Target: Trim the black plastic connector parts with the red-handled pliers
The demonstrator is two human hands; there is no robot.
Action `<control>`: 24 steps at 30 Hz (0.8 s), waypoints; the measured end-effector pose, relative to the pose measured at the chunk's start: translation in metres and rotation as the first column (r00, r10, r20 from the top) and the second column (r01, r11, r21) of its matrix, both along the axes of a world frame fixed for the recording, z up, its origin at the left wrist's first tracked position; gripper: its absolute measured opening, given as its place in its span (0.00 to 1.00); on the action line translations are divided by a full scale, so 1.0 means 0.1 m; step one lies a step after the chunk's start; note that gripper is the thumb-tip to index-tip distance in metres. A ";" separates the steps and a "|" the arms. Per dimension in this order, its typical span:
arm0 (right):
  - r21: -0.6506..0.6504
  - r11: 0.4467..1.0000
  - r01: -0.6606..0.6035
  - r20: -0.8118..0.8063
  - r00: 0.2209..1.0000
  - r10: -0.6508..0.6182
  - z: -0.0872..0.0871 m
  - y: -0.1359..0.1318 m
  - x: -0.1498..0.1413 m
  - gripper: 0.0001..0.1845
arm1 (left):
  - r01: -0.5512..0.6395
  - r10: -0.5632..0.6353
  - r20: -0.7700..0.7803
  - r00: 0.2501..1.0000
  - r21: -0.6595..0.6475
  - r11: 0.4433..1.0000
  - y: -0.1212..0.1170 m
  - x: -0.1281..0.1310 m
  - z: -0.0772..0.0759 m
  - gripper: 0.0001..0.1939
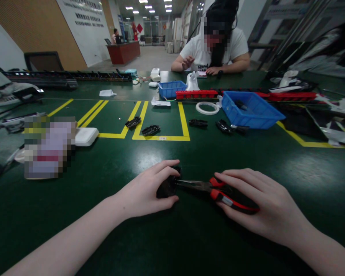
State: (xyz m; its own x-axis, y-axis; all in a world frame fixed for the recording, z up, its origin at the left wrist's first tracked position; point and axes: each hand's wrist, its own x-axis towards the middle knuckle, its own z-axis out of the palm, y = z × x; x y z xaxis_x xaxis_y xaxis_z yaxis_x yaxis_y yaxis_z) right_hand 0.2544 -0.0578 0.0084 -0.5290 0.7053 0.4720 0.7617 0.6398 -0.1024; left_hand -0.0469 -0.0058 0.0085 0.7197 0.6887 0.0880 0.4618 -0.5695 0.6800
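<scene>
My left hand (151, 188) is closed around a small black part (168, 187), thumb below and fingers above, on the green table (109, 234). Much of that part is hidden by the fingers. My right hand (261, 201) grips long-nose pliers (232, 201) by their red and black handles. The pliers' narrow metal jaws point left, and their tips meet the right side of the black part. From this angle I cannot tell whether the jaws are clamped on it. Farther back lie similar black parts (151, 130), several of them, near the yellow tape lines.
A blue bin (250, 119) with black pieces stands back right, a smaller blue bin (172, 89) behind. Between them lies a white tape ring (207, 108). At left are a blurred phone-like object (50, 149) and a white case (86, 137). Across the table sits a person (218, 50).
</scene>
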 end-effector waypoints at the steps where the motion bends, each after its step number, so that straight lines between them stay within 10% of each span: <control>1: -0.006 1.000 0.000 0.003 1.000 0.000 -0.01 0.00 0.00 0.23 | 0.001 -0.001 -0.003 1.000 -0.002 1.000 0.00 0.00 0.00 0.22; 24: 0.007 1.000 -0.017 -0.014 1.000 0.017 -0.05 0.00 0.04 0.25 | 0.073 -0.078 0.084 0.993 0.058 0.996 0.07 0.01 -0.09 0.14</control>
